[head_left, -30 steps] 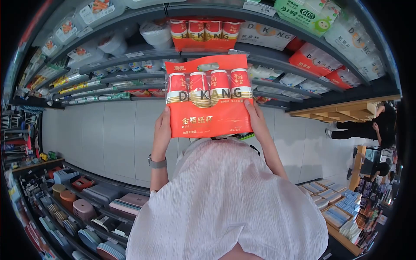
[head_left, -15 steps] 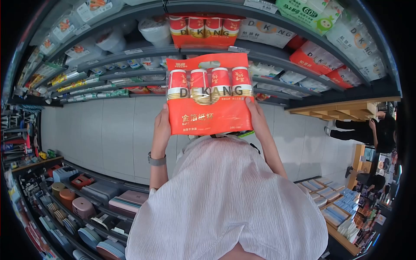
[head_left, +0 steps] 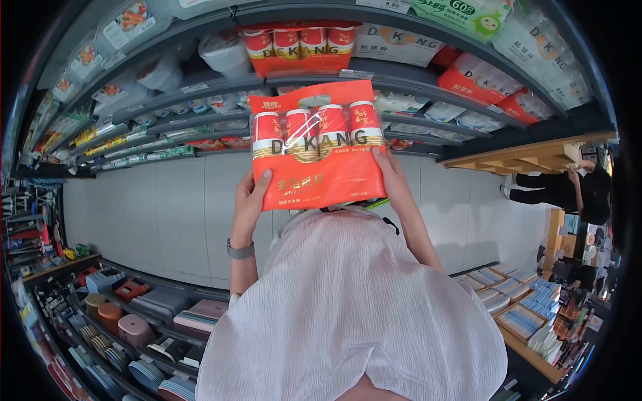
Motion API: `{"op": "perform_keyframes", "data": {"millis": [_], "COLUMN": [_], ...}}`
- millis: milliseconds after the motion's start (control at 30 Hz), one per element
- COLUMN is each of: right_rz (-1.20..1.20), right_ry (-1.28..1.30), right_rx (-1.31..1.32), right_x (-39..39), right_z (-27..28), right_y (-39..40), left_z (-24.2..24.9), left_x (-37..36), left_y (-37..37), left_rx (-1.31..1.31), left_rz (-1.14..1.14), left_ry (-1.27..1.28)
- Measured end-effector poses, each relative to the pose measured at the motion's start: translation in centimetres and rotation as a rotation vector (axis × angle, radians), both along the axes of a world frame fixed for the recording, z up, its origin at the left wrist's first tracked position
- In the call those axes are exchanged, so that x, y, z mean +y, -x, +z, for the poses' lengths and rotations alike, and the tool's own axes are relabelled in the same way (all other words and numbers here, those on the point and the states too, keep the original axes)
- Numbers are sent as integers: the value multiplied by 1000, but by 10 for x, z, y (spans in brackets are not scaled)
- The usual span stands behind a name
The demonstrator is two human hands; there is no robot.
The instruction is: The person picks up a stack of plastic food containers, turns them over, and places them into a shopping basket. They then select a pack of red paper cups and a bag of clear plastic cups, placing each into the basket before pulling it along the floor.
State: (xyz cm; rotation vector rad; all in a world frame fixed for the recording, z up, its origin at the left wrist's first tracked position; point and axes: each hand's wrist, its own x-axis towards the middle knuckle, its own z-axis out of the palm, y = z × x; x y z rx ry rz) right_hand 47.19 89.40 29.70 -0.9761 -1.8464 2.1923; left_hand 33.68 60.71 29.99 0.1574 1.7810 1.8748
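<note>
A red pack of paper cups (head_left: 321, 174), with rows of red, white and gold cups showing through its window, is held up in front of my chest. My left hand (head_left: 251, 190) grips its lower left edge, thumb on the front face. On the right edge, my right hand (head_left: 391, 175) holds it with the thumb across the front. The fingers behind the pack are hidden. A similar red pack of cups (head_left: 301, 63) stands on the shelf just beyond.
Ahead runs a dark shelf unit (head_left: 401, 73) with more cup packs (head_left: 478, 80) and white tubs (head_left: 224, 53). Behind me, another shelf holds boxes and bowls (head_left: 177, 387). Grey tiled floor (head_left: 160, 220) lies between them. A person in black (head_left: 592, 190) stands at the far right.
The pack has shifted slightly left and tilted a little in my hands. My left thumb has moved further onto its front face. The shelves have shifted slightly left in view.
</note>
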Motion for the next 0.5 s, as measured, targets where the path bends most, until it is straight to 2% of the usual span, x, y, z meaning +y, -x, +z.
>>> {"op": "perform_keyframes", "data": {"millis": [233, 300, 367, 433, 500], "right_rz": [-57, -74, -98, -98, -114], "right_ry": [-44, -117, -191, 47, 21], "right_rx": [5, 12, 16, -135, -154], "right_x": [1, 10, 16, 10, 15], "right_z": [-4, -39, -37, -5, -8], "right_y": [-8, -12, -17, -21, -30], "left_z": [-2, -6, -11, -4, -3], "left_x": [6, 14, 23, 35, 45], "left_y": [2, 4, 4, 1, -3], "left_rx": [-18, -28, -51, -58, -66], "left_rz": [-52, -71, -6, -5, -5], "left_ry": [32, 33, 63, 89, 117]}}
